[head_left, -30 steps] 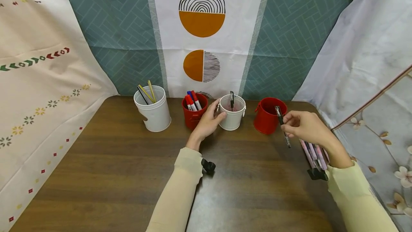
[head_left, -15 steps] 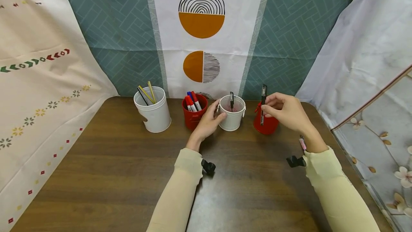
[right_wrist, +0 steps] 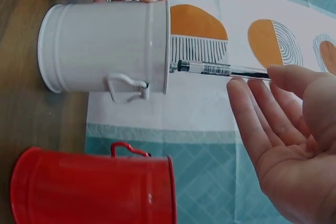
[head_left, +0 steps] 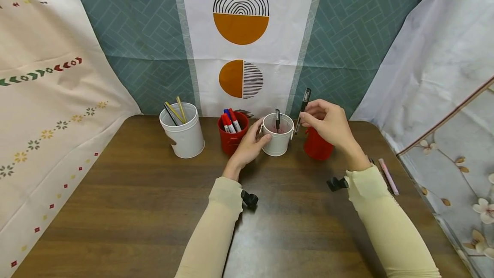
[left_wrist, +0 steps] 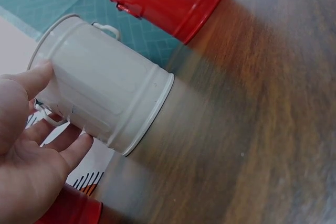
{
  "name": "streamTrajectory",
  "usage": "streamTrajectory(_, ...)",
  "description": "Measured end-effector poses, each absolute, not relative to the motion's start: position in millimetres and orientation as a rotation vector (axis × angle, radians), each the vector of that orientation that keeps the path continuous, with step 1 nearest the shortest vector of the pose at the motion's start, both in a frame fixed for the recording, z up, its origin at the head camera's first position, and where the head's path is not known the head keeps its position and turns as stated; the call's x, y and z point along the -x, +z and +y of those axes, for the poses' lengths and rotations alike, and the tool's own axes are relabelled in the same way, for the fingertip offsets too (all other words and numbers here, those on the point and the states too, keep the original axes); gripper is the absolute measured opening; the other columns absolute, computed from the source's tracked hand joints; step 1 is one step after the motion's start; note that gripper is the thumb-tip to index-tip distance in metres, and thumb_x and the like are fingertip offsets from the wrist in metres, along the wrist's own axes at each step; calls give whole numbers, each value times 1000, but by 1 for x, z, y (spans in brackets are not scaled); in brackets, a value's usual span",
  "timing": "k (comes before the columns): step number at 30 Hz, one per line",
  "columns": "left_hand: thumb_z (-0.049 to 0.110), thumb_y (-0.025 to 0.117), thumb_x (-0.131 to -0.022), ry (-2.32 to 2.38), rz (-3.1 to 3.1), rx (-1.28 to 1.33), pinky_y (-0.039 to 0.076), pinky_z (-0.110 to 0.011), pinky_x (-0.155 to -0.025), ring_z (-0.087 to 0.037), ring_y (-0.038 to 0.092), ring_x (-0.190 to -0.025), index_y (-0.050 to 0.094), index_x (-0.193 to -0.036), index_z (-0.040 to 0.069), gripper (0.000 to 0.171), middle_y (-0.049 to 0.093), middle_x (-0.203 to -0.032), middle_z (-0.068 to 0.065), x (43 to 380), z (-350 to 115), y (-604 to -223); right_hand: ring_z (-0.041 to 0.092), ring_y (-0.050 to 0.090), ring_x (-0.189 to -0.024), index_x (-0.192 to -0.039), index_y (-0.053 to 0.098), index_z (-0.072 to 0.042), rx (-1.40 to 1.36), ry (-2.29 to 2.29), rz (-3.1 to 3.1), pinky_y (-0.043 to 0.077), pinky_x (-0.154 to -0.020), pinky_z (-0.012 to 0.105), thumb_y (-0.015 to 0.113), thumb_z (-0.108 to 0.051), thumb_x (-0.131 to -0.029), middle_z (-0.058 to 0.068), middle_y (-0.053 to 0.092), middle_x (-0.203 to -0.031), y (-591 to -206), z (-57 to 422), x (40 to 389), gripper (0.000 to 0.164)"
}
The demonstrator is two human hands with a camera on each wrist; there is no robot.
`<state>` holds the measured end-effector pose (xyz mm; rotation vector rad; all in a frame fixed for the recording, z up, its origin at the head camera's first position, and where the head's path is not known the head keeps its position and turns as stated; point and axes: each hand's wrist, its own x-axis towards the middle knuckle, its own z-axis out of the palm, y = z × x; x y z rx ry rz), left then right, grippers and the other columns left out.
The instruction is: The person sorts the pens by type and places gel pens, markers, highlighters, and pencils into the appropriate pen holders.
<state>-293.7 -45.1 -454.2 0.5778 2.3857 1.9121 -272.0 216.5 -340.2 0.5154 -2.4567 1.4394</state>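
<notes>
My left hand holds a small white bucket by its left side, the thumb on its near wall in the left wrist view. A black-capped pen stands upright inside that bucket. Between thumb and fingertips, my right hand pinches a second clear-barrelled pen with a black cap. This pen slants, cap up, and its lower end is close to the white bucket's right rim. In the right wrist view, the pen's end is right by the bucket's mouth.
A red bucket stands below my right hand. To the left are a red bucket of red and blue markers and a larger white bucket with pencils. Pink pens lie at the table's right, partly behind my right sleeve.
My right hand has carried the pen leftward and up, from beside the right red bucket to the small white bucket, turning it cap up. My left hand has stayed on the bucket.
</notes>
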Motion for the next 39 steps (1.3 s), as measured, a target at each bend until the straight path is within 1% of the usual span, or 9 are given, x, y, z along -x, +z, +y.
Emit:
streamTrajectory(4, 21, 64, -107, 1916, 2389, -585, 35, -42, -126, -26, 38, -155, 34, -167, 18, 67, 40, -166, -10, 294, -45, -455, 15, 79, -80, -112, 72, -3, -532, 1445, -2434, 62, -75, 20, 78, -19, -99, 17, 78, -102, -343, 209, 279, 21)
streamTrajectory(7, 21, 64, -107, 1917, 2386, -595, 34, -42, -126, -26, 38, -155, 33, -167, 17, 67, 39, -166, -10, 295, -46, -455, 22, 80, -82, -113, 71, -2, -543, 1484, -2409, 62, -76, 21, 78, -17, -99, 18, 78, -103, -343, 202, 283, 22)
streamTrajectory(13, 20, 64, -107, 1928, 2376, -592, 34, -42, -126, -25, 38, -155, 33, -167, 17, 67, 39, -166, -10, 295, -46, -456, 23, 80, -83, -116, 70, 2, -559, 1467, -2414, 61, -74, 18, 77, -17, -100, 20, 78, -104, -347, 194, 291, 26)
streamTrajectory(17, 21, 64, -107, 1930, 2364, -578, 33, -41, -127, -25, 37, -156, 34, -166, 18, 67, 39, -167, -8, 295, -45, -456, 36, 79, -88, -119, 70, 3, -552, 1473, -2426, 60, -74, 16, 75, -13, -100, 23, 77, -107, -354, 192, 296, 26)
streamTrajectory(19, 21, 64, -107, 1930, 2366, -576, 33, -42, -127, -25, 37, -156, 34, -166, 18, 67, 39, -167, -8, 295, -45, -456, 40, 78, -89, -120, 69, 4, -542, 1480, -2430, 59, -74, 16, 75, -12, -100, 24, 77, -108, -356, 190, 298, 25)
streamTrajectory(21, 21, 64, -107, 1932, 2365, -576, 32, -41, -127, -25, 37, -156, 34, -167, 18, 67, 39, -167, -8, 295, -44, -456, 38, 78, -89, -120, 70, 4, -537, 1477, -2437, 59, -74, 16, 74, -12, -101, 24, 77, -108, -359, 188, 300, 25)
streamTrajectory(27, 22, 64, -107, 1931, 2359, -568, 33, -41, -127, -24, 37, -156, 33, -167, 19, 67, 39, -167, -6, 294, -44, -455, 18, 79, -83, -119, 71, 0, -519, 1470, -2445, 60, -75, 17, 75, -18, -100, 19, 78, -106, -367, 183, 303, 26)
streamTrajectory(35, 24, 64, -107, 1924, 2368, -559, 33, -41, -127, -24, 38, -155, 33, -167, 20, 67, 39, -167, -5, 294, -45, -455, 26, 78, -88, -119, 71, -3, -501, 1425, -2504, 61, -76, 20, 75, -23, -101, 16, 79, -108, -377, 180, 306, 27)
streamTrajectory(39, 23, 64, -107, 1929, 2368, -562, 34, -42, -126, -24, 38, -155, 33, -167, 19, 68, 39, -166, -6, 294, -46, -455, 27, 78, -90, -121, 71, -4, -504, 1403, -2518, 63, -80, 25, 76, -21, -101, 15, 79, -109, -378, 177, 307, 27)
